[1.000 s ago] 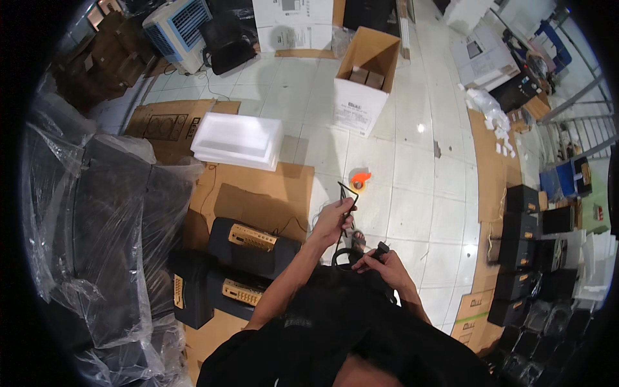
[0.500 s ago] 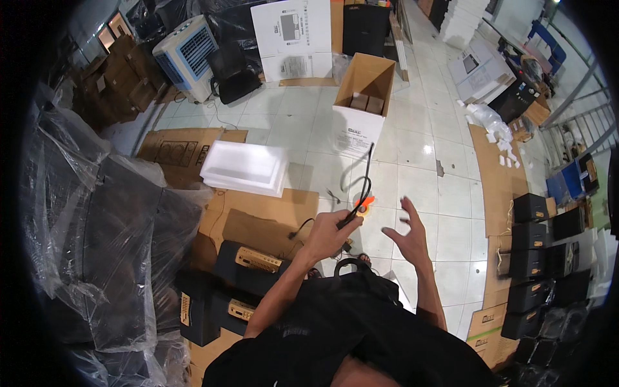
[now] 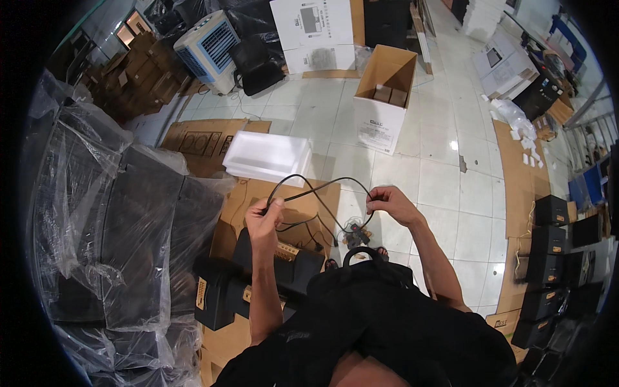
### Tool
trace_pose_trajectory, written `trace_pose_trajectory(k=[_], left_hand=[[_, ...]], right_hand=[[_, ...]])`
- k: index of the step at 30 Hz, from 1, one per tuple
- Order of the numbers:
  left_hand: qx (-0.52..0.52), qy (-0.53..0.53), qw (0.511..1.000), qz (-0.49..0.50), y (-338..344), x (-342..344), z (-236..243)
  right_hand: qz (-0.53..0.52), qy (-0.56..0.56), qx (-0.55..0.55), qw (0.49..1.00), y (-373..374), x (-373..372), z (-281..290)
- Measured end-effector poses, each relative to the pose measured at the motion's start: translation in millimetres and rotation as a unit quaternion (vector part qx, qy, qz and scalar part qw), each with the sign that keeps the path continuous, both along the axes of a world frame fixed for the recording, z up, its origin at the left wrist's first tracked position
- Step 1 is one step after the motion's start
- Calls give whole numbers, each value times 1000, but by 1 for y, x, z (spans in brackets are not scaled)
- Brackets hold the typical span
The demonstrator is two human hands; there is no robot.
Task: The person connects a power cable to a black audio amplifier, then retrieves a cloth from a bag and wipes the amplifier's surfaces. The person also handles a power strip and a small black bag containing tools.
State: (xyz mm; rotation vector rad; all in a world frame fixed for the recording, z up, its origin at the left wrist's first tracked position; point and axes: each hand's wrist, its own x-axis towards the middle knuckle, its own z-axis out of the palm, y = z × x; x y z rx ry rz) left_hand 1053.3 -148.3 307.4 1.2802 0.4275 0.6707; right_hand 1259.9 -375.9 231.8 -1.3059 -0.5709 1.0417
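My left hand (image 3: 264, 219) is closed round a thin black cable (image 3: 316, 190), whose loops stretch across to my right hand (image 3: 385, 205), pinching it with fingertips. Between the hands, lengths of cable hang toward a dark cluster (image 3: 354, 235), too small to make out clearly, above my sandalled feet. A black plug (image 3: 318, 246) dangles near it. Below and beside my left arm, black speaker-like units with gold control panels (image 3: 287, 251) stand on brown cardboard (image 3: 238, 200); my forearm partly hides them.
White foam packing (image 3: 264, 151) and an open carton holding brown blocks (image 3: 380, 122) are ahead. Plastic-wrapped dark stacks (image 3: 135, 232) line the left. An air cooler (image 3: 205, 51) is at the back. Stacked black boxes (image 3: 548, 258) and white scraps (image 3: 529, 145) are on the right.
My hands have spread apart, the left moving leftward. My right hand, open half a second ago, is closed on the cable, which has opened into wide loops.
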Motion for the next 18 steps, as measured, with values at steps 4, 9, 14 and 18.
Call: trace_pose_trajectory(k=[4,9,14,18], left_hand=[[-49,-36,998,3,-10,-2,-14],[-82,-75,994,18,-23,11,-21],[-99,-25,995,6,-25,1,-25],[-3,72,997,20,-11,-14,-42]], right_hand=[[20,244,165,955,15,-28,-16],[48,343,131,929,29,-73,-31],[-3,376,101,921,23,-76,-28],[-54,298,80,950,9,-43,-12]])
